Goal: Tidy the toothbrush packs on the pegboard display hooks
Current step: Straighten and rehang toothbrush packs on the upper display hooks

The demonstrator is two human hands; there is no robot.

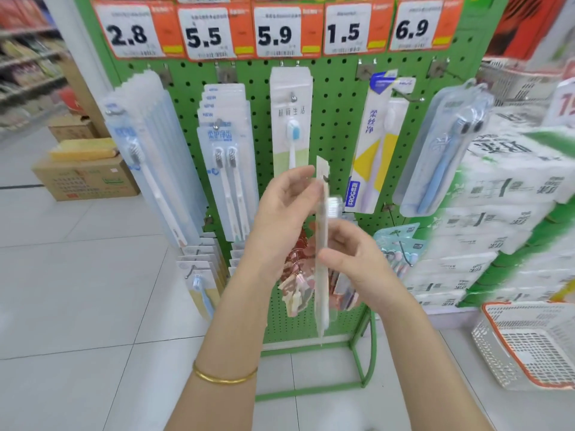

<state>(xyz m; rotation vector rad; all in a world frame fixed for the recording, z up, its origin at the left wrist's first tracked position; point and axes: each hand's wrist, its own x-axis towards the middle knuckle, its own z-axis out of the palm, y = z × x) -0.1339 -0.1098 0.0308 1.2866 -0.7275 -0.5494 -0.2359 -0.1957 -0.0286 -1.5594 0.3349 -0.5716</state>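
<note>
I hold a slim toothbrush pack point(322, 275) edge-on in front of the green pegboard point(337, 98). My left hand point(284, 209) pinches its upper part and my right hand point(351, 259) grips its middle. Behind it hang other packs: a thick stack at the far left point(149, 157), a twin-brush stack point(227, 163), a single blue-headed brush pack point(291, 119), a yellow and white pack point(378, 144) and a blue blister pack point(441, 150). More packs hang on the lower hooks, partly hidden by my hands.
Price tags point(273, 31) run along the top of the board. Stacked tissue bales point(504, 213) stand at the right, with a white and orange basket point(529, 343) on the floor. Cardboard boxes point(84, 178) sit at the left on the tiled floor.
</note>
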